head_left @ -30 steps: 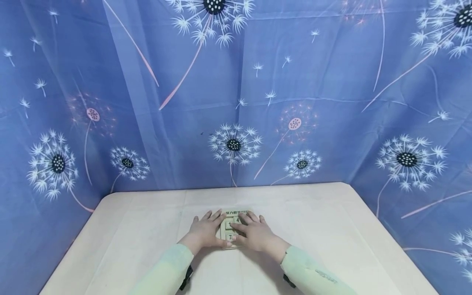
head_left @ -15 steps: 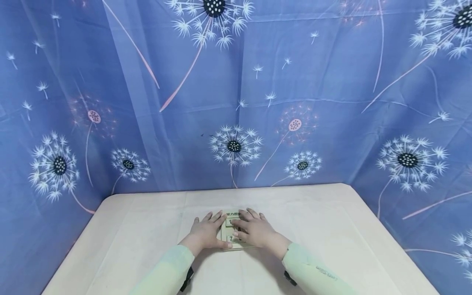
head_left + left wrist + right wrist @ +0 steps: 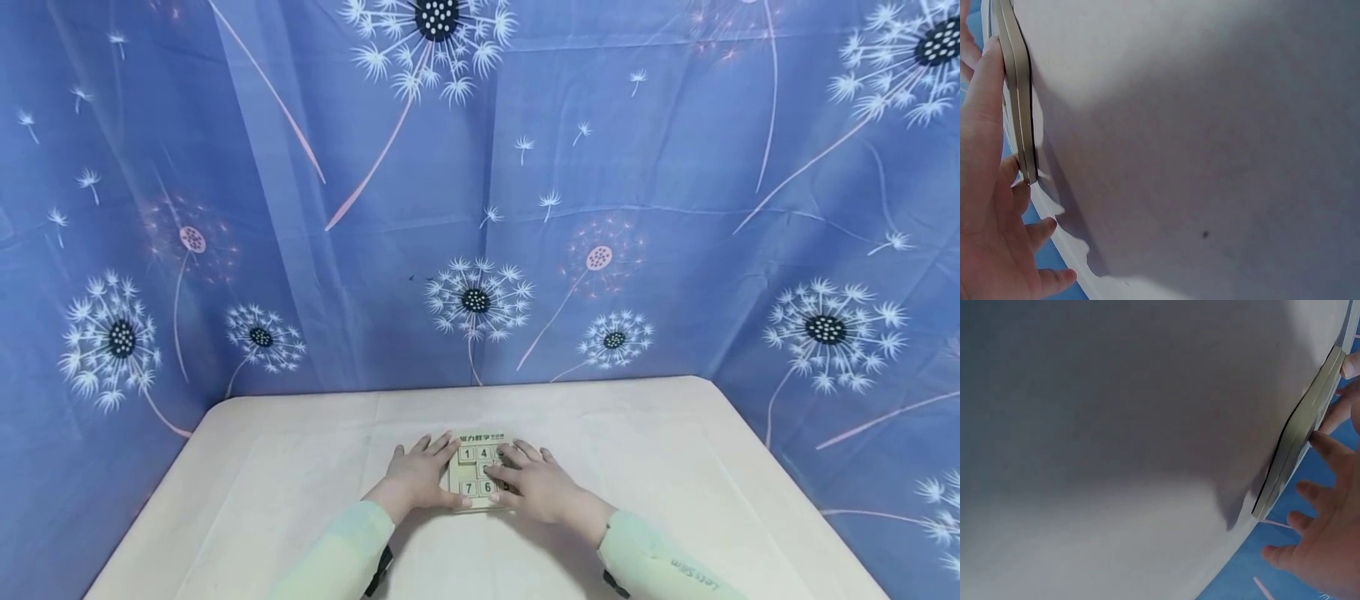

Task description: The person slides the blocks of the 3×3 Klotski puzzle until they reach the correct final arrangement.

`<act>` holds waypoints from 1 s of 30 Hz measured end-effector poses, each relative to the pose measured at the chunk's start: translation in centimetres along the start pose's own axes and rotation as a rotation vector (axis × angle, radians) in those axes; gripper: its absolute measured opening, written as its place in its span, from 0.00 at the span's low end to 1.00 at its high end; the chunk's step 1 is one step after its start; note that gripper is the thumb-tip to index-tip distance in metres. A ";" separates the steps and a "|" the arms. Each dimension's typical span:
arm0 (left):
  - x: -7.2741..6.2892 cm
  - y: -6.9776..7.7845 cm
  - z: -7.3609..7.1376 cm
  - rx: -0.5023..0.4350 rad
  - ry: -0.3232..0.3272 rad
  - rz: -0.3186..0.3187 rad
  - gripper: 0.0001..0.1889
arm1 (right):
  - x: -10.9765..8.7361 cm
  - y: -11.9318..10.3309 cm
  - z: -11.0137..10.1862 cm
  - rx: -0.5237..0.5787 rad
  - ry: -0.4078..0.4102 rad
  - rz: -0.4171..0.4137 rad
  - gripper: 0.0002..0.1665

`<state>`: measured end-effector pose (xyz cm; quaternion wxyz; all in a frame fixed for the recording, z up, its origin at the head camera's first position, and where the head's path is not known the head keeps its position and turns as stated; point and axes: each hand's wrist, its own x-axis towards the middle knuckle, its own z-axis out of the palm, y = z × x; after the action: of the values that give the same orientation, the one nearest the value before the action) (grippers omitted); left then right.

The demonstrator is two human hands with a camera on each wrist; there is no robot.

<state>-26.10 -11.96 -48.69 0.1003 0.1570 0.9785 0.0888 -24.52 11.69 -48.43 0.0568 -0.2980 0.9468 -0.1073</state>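
Showing between the hands (image 3: 414, 478) (image 3: 546, 490), numbered tile 4 (image 3: 483, 453), covered a moment ago.

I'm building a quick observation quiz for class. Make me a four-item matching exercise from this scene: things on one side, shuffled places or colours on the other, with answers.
1. Tile 7
2. Backdrop
3. Right sleeve
4. Left hand

A. Pale green, lettered
B. At the puzzle's left edge
C. Immediately left of tile 6
D. Blue with dandelions

Pairs: 1-C, 2-D, 3-A, 4-B
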 end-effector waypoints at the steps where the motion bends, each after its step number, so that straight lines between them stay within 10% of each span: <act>1: 0.0 0.0 0.0 -0.003 0.000 0.000 0.54 | 0.0 -0.1 0.1 -0.001 0.002 0.000 0.33; 17: 0.0 0.2 0.1 0.036 -0.001 -0.001 0.54 | 1.3 -2.0 0.5 -0.011 -0.005 -0.003 0.31; 30: 0.2 -0.1 0.3 0.017 0.008 -0.004 0.54 | -1.4 -0.5 -0.6 0.042 0.019 0.010 0.33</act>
<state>-26.24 -11.95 -49.09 0.0954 0.1554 0.9799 0.0809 -23.23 12.21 -47.68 0.0547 -0.2910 0.9463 -0.1300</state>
